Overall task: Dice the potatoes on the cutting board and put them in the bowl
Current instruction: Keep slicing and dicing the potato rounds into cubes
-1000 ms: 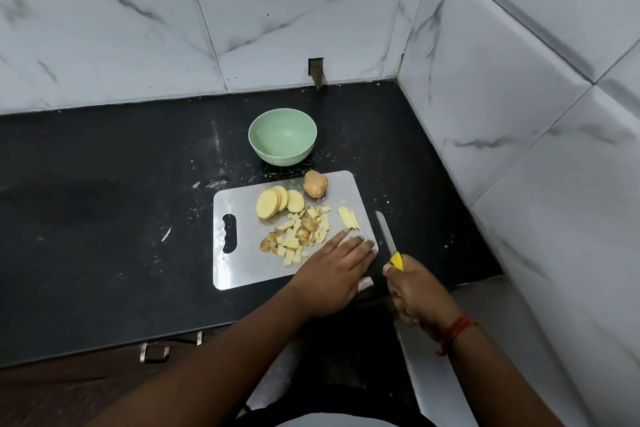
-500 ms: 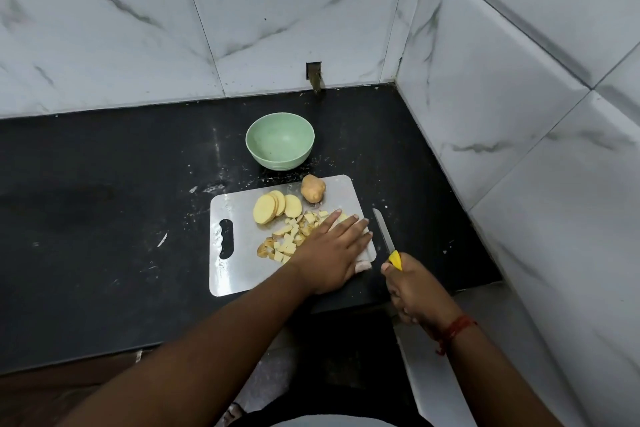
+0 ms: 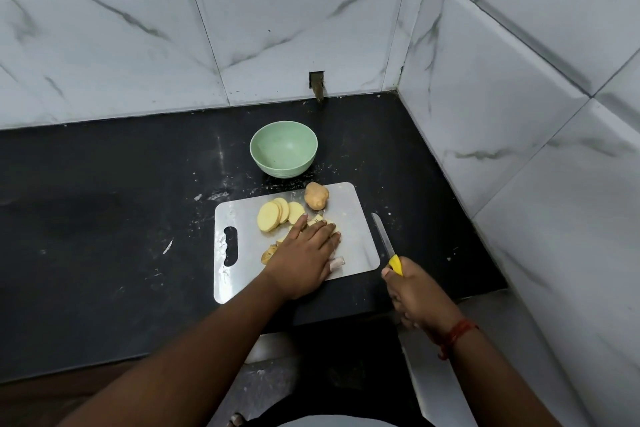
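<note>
The left hand (image 3: pixel 304 253) lies flat, fingers straight and together, palm down over the small heap of pale yellow diced potato pieces (image 3: pixel 323 220) near the middle of the grey rectangular cutting board (image 3: pixel 356 243); most of the heap is hidden beneath it, with a few cubes showing past the fingertips and some skin-on scraps at the thumb side. The right hand (image 3: pixel 412 295) is curled round the yellow handle of a slim steel-bladed knife (image 3: pixel 382 237), which points away from the person just off the board's right edge, above the black stone tabletop (image 3: pixel 104 218), clear of the food. Just beyond the covered heap sits a fan of round pale potato slices (image 3: pixel 277 215), not yet diced, and behind them at the board's far edge a brown unpeeled potato piece (image 3: pixel 316 196). The round pale green bowl (image 3: pixel 283 148) stands on the tabletop just behind the board, and nothing can be seen in it. The step in hand looks like gathering the cut cubes for transfer, with dicing only partly done. Next, the flat hand would need to cup and scoop the cubes, or the board be tipped at the bowl, keeping the slices from sliding along; the blade should stay turned away from the working fingers.
</note>
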{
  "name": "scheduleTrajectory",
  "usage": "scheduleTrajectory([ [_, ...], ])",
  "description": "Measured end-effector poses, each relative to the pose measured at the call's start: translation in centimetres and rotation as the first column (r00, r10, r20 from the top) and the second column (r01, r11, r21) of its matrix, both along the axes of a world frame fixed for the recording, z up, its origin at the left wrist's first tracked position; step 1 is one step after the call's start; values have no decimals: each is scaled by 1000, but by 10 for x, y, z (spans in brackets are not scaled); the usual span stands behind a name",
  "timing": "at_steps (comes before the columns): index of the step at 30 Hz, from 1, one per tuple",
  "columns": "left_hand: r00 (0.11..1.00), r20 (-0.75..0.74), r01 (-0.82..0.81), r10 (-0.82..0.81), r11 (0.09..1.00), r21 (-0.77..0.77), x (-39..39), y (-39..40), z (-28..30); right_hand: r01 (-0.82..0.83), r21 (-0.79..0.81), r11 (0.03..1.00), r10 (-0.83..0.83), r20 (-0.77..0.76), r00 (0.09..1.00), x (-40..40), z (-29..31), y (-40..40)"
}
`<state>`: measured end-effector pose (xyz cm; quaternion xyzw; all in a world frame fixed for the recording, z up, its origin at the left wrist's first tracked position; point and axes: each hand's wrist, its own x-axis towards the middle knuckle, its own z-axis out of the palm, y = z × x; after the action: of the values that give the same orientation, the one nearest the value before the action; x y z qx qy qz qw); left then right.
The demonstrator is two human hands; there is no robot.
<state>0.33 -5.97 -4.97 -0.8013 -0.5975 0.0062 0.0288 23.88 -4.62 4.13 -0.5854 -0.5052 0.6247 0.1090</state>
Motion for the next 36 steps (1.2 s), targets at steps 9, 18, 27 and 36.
scheduleTrajectory([
  [9, 994, 56, 92, -89, 995, -35, 30, 5, 10, 5, -37, 999, -6, -23, 1000, -12, -3, -3],
  [18, 998, 17, 61, -60, 993, -100, 17, 16, 19, -1, 31, 1000, 1, 13, 1000, -2, -16, 1],
  [27, 998, 61, 20, -18, 999, -38, 17, 18, 19, -286, 465, 838, 32, 481, 876, -29, -32, 42],
  [36, 984, 161, -69, 77, 996, -54, 23, 10, 15, -543, 520, 659, 119, 640, 759, -54, -48, 75],
])
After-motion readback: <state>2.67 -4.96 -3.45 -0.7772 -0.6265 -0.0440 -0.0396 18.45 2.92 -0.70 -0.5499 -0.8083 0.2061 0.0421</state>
